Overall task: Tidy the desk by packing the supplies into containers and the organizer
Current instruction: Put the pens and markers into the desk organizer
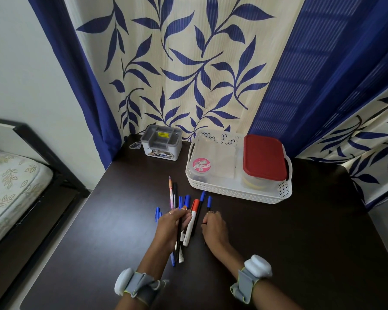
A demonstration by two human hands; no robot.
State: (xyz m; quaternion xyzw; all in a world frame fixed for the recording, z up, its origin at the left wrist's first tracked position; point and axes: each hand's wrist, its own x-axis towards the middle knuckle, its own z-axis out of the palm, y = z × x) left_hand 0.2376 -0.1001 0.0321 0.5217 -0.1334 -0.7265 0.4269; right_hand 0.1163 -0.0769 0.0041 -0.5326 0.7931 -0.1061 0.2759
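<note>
Blue-capped pens (pixel 181 222) sit bunched in my left hand (pixel 174 224), fingers curled around them; my right hand (pixel 213 229) pinches 1 pen (pixel 208 203), centre frame.

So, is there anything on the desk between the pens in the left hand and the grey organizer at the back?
Nothing visible. The desk is bare between the bunch of pens in the left hand and the grey organizer.
</note>
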